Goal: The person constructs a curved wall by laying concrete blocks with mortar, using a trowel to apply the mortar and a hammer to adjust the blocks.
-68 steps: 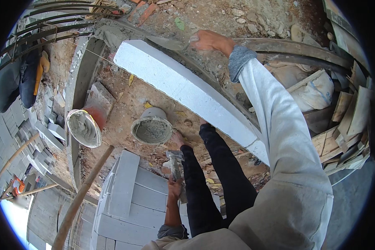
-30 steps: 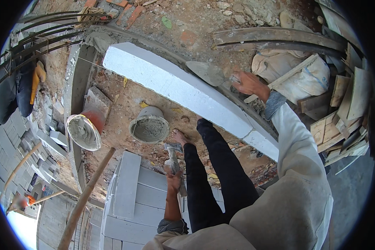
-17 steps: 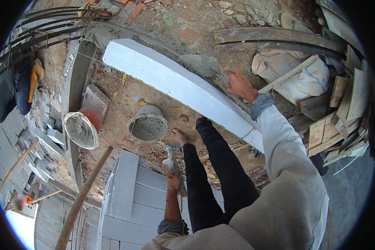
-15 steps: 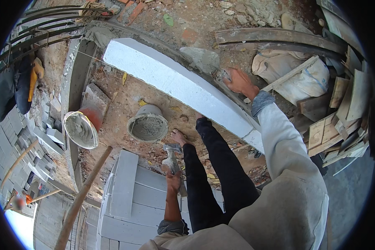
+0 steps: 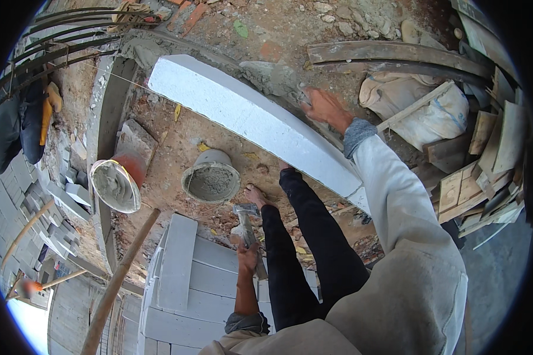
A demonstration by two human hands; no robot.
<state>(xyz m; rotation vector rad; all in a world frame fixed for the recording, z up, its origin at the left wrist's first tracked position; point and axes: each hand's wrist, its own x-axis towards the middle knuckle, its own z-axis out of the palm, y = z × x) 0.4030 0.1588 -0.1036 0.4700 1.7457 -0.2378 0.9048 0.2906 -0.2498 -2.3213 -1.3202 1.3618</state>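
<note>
A mortar-smeared trowel point(image 5: 271, 76) is in my right hand point(image 5: 327, 110), its fingers closed round the handle. The blade lies over the strip of wet mortar point(image 5: 219, 64) along the far side of a row of white blocks point(image 5: 243, 112). Down by my legs, my left hand point(image 5: 247, 255) is closed round a hammer-like tool point(image 5: 244, 223), caked with mortar and with a crosswise head; its exact kind is unclear. In front of my foot stands a bucket of mortar point(image 5: 212, 180).
Another mortar bucket point(image 5: 116, 184) is at left, near a concrete beam point(image 5: 103, 118) and a wooden pole point(image 5: 121, 281). Stacked pale blocks point(image 5: 183, 260) stand beside my left arm. Planks point(image 5: 403, 52), sacks point(image 5: 432, 112) and scrap wood point(image 5: 474, 183) lie right. Another person's legs point(image 5: 32, 121) show far left.
My right hand and the trowel have moved left and slightly away along the mortar strip. My left hand keeps its place with the hammer-like tool.
</note>
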